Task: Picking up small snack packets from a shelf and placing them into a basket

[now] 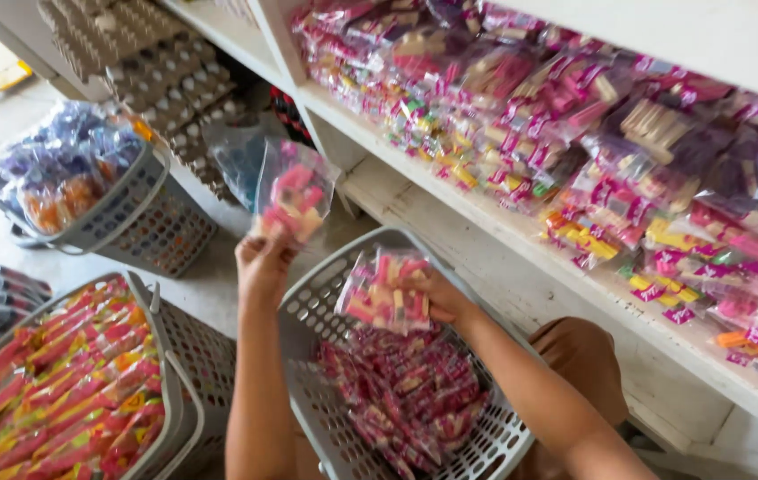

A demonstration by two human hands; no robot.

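1. The left hand pinches a clear packet of pink and yellow sweets by its lower edge and holds it upright above the fingers.
2. The right hand grips a second packet, with the fingers closed on its right side.
3. Directly under the right hand's packet sits a grey basket, with a heap of small red wrappers lying in it.
4. Right of both hands, a white shelf carries rows of pink-labelled bags.
5. Left of the left arm, another basket holds long red and yellow packs.
6. Beyond the raised packet stands a far basket of blue bags.
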